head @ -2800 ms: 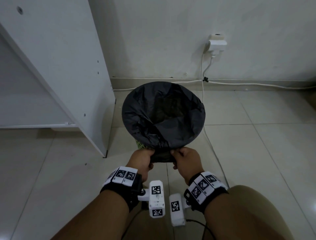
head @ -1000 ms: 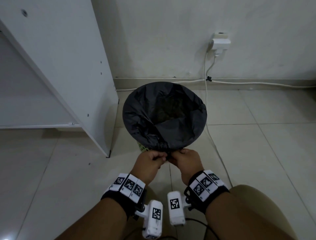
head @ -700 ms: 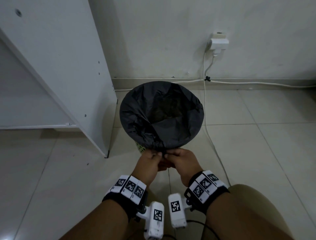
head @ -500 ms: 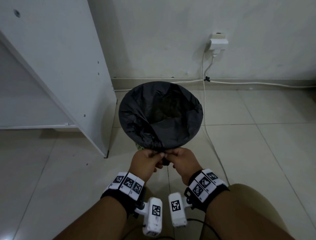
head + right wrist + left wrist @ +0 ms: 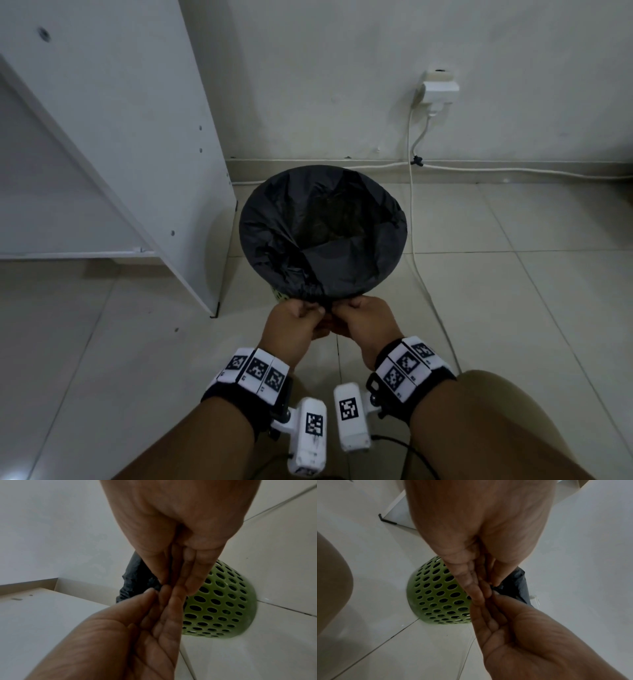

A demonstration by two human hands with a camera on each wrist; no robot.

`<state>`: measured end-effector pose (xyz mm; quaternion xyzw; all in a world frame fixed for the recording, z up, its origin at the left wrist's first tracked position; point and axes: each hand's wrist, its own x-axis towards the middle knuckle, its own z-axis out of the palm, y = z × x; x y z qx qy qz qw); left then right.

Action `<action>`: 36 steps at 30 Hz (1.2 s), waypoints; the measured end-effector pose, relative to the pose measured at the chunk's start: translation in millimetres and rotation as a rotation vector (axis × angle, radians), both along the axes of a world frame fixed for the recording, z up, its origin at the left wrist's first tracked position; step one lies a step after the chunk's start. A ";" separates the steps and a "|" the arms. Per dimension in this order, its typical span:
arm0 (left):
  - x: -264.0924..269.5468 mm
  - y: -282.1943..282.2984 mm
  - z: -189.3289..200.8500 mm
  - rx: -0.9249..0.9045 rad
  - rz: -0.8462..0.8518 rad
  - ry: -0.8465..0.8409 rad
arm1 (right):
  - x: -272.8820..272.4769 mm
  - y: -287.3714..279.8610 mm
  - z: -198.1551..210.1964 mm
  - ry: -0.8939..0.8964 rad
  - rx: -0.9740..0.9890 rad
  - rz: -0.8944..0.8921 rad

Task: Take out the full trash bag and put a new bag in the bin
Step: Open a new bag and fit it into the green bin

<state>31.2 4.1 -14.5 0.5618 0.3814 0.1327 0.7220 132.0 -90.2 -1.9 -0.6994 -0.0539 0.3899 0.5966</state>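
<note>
So we've got the black trash bag (image 5: 322, 236) stretched over the rim of the green perforated bin (image 5: 436, 596), which sits on the tiled floor (image 5: 496, 274) next to a white cabinet panel (image 5: 137, 137). Our left hand (image 5: 294, 323) and right hand (image 5: 366, 322) are touching each other at the near edge, both pinching the gathered bit of bag there. A white cable (image 5: 416, 246) runs down past the bin's right side.

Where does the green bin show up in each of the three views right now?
Head: green bin only a sliver, lower centre, under the black bag.
Left wrist: centre-left.
Right wrist: right of centre.
Shared landmark: the bag's gathered edge, pinched by left hand and right hand.
</note>
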 end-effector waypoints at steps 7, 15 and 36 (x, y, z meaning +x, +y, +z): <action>3.0 0.1 3.4 -0.026 0.102 -0.052 | -2.0 -6.0 22.7 -0.132 -0.059 0.332; -2.1 9.9 -6.4 0.036 0.235 -0.028 | 25.3 -23.2 44.0 -1.107 -0.196 0.294; -0.9 32.8 -11.8 0.144 0.620 0.022 | 36.4 5.8 19.1 -1.231 -0.260 0.507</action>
